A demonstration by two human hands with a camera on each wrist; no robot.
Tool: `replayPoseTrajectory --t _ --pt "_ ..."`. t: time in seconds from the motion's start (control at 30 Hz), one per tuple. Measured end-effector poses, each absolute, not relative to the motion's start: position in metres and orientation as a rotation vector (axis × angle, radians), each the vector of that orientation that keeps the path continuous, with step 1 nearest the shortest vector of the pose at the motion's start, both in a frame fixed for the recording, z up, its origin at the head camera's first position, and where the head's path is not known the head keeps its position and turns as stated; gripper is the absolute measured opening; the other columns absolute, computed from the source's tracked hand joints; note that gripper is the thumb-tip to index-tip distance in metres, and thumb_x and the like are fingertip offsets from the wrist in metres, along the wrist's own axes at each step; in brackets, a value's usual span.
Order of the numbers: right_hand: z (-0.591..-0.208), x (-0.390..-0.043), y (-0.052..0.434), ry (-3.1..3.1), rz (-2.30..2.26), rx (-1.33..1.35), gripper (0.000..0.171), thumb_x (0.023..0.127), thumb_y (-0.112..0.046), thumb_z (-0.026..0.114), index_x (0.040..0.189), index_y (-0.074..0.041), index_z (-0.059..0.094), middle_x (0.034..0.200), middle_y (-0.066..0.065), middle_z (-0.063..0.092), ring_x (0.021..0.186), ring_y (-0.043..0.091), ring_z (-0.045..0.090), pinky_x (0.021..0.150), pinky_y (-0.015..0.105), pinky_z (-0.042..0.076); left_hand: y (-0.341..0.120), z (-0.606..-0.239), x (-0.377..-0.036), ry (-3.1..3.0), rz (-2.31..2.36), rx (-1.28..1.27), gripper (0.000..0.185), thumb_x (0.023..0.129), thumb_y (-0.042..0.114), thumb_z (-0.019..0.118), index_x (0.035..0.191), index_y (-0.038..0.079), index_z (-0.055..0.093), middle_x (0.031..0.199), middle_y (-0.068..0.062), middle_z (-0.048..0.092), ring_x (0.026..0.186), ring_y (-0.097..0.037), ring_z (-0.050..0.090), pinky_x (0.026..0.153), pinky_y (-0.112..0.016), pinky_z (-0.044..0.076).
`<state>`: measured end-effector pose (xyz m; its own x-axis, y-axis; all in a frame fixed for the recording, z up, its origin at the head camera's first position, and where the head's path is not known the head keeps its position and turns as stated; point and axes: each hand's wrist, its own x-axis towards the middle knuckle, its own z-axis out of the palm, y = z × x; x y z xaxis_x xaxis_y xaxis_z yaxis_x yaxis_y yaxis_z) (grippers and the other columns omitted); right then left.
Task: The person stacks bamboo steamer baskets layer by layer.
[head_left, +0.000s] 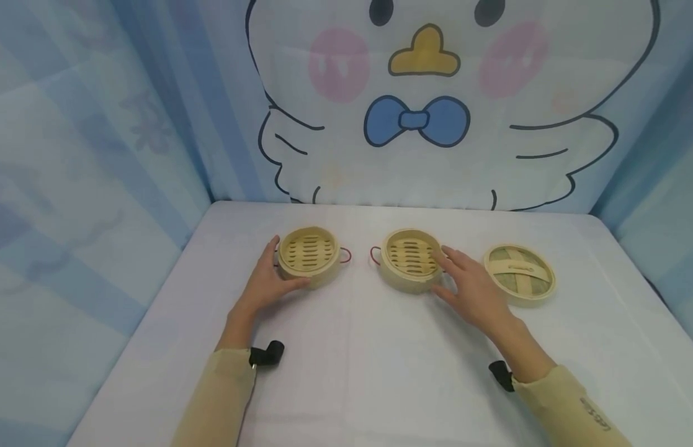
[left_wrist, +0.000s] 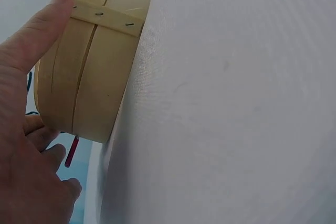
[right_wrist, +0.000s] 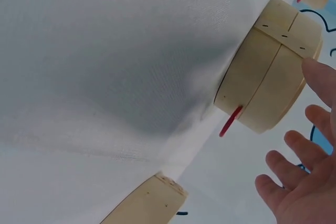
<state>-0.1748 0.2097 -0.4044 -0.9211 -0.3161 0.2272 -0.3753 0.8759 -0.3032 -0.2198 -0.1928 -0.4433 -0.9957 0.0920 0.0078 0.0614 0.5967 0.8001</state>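
Head view first: my left hand is cupped round the left steamer basket, thumb along its near wall, fingers round the far side, so I'd call that a proper hold. My right hand hovers with fingers spread at the right steamer basket, fingertips at its rim, not holding anything yet. The lid lies to the right of it on the white table. Both baskets sit apart and look empty, so I'd say nothing's stacked or covered so far.

Left wrist view: thumb pressed on the bamboo wall, which you can't judge from above.

Right wrist view: fingers clearly off the basket, with a gap. The red loop handle shows up too.
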Motion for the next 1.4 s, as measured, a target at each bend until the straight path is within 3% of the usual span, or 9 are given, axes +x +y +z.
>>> replayPoseTrajectory --t 0.27,1.4 --pt "-0.409 -0.178 0.210 -2.817 0.465 0.597 0.065 0.087 -0.016 0.081 0.144 -0.002 0.053 0.147 0.025 0.047 0.132 0.047 0.046 0.109 0.060 0.037 -0.191 -0.444 -0.221 2.761 1.419 0.162 0.126 0.075 0.034 0.091 0.162 0.005 0.005 0.167 -0.018 0.010 0.152 -0.034 0.009 0.122 -0.051 0.013" --pt "-0.418 -0.185 0.209 -2.754 0.434 0.649 0.050 0.085 -0.012 0.082 0.131 -0.002 0.066 0.138 0.024 0.057 0.127 0.045 0.052 0.103 0.058 0.044 -0.192 -0.446 -0.223 2.722 1.438 0.134 0.128 0.073 0.036 0.092 0.162 0.007 0.005 0.167 -0.015 0.011 0.152 -0.034 0.010 0.121 -0.053 0.014"
